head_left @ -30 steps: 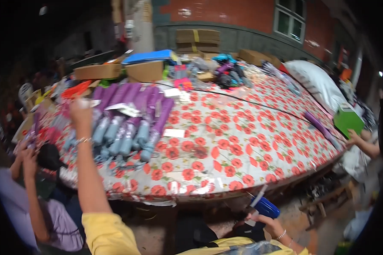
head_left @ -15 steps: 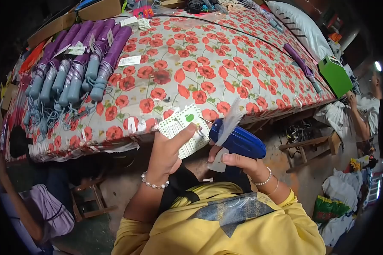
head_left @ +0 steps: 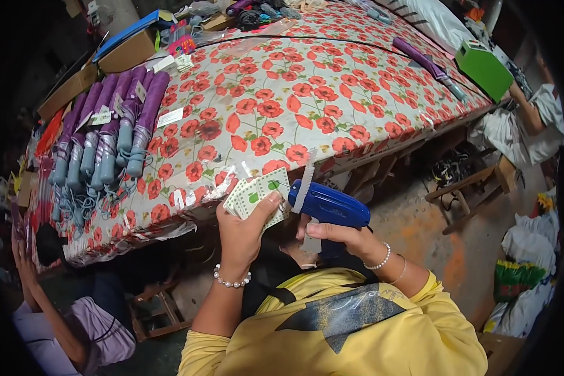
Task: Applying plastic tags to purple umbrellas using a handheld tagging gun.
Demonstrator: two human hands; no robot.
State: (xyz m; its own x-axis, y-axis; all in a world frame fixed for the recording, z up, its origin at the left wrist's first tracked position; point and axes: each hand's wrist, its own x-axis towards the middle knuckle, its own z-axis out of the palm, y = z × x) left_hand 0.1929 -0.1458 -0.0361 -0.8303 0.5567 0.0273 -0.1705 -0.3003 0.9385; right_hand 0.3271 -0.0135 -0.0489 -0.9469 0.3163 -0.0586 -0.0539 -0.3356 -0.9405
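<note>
My left hand (head_left: 239,241) grips a fanned stack of white hang tags (head_left: 247,195) printed with green dots, its thumb pressed on the top one. In my right hand (head_left: 341,235) is a blue tagging gun (head_left: 335,205), held by its handle. A strip of clear plastic fasteners (head_left: 306,178) sticks up out of the gun. The gun's thin needle points left and reaches the edge of the top tag; whether it has gone through the tag's hole is too small to tell. Both hands are in front of my body, near the table's edge.
Purple folded umbrellas (head_left: 116,113) with grey handles lie in a row on the poppy-print tablecloth (head_left: 282,94). Another umbrella (head_left: 427,67) lies near a green box (head_left: 482,69). A white card (head_left: 170,117) is beside the row. Co-workers sit left and right; a wooden stool (head_left: 473,197) stands at right.
My view has turned, so the table's contents sit further left. The tagging gun and tags have come closer together, and the tags are more fanned out.
</note>
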